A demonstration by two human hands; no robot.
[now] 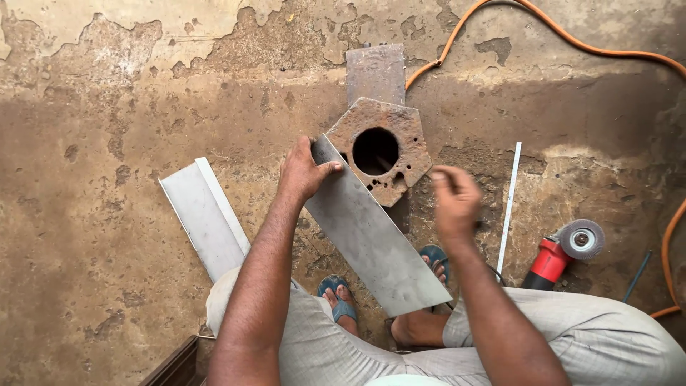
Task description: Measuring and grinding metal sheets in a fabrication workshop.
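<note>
Left hand (pixel 304 171) grips top edge of grey metal sheet (pixel 371 232), leaning on rusty block (pixel 382 150) w/ 1 hole. Right hand (pixel 454 200) blurred, loosely curled, empty. Nearby: 2nd sheet (pixel 207 218), ruler (pixel 509 207), red grinder (pixel 564 254), orange cable (pixel 572 39).

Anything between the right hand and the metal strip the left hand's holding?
Nothing visible. The left hand grips the upper end of the long grey sheet-metal strip, which leans against the rusty hexagonal steel plate with a round hole. The right hand, blurred, hovers just right of the strip, apart from it, with only bare floor between.
</note>
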